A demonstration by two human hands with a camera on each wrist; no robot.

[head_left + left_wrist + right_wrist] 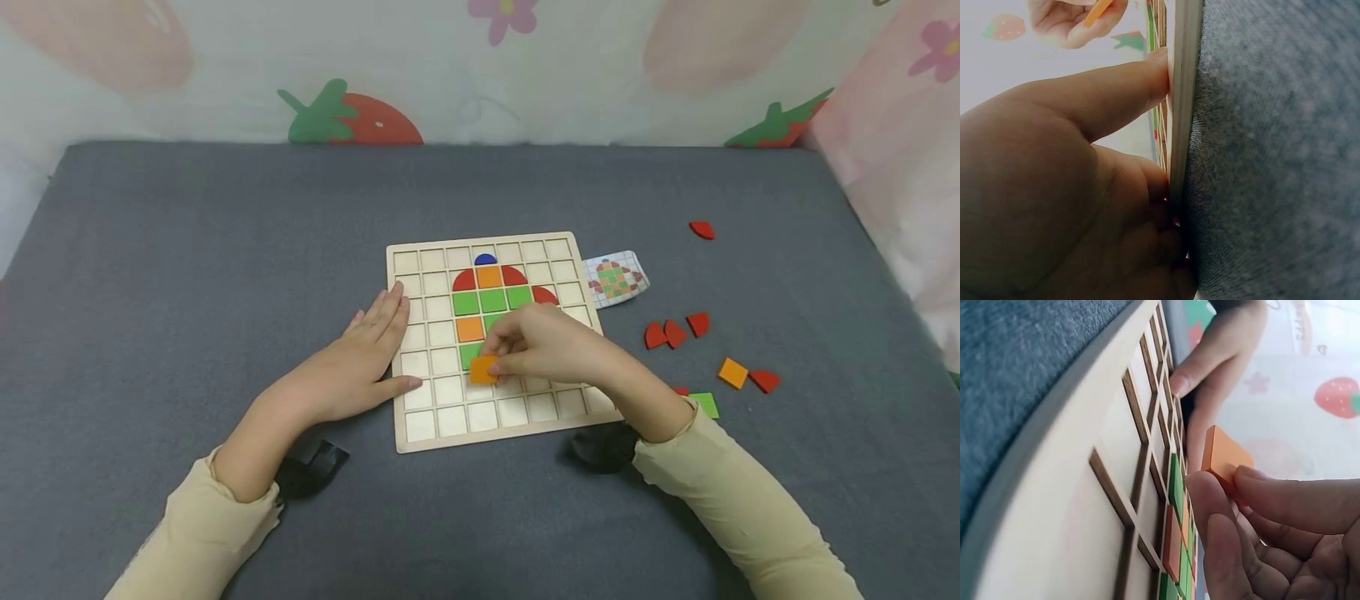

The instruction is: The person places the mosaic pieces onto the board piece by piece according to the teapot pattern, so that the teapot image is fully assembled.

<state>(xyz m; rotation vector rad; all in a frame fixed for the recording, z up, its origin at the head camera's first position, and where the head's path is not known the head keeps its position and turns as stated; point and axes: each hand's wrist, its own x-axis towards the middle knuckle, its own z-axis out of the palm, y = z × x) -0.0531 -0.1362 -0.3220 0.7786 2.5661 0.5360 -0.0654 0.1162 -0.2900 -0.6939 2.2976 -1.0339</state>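
A wooden grid board (pixel 438 422) lies on the grey cloth with green, orange and red tiles and one blue half-round tile (pixel 485 259) set in its squares. My right hand (pixel 551 342) pinches an orange square tile (pixel 1225 456) between thumb and finger, above the board's lower middle squares. In the right wrist view the tile is tilted and apart from the board. At the board's left edge rests my left hand (pixel 348 367), its fingers extended and its thumb on the frame. The right hand hides part of the pattern in the head view.
A patterned card (pixel 617 278) sticks out from the board's right side. Right of it lie several loose red quarter-round tiles (pixel 698 324), an orange square (pixel 732 373) and a green square (pixel 704 405). A strawberry-print curtain (pixel 570 75) hangs behind the table.
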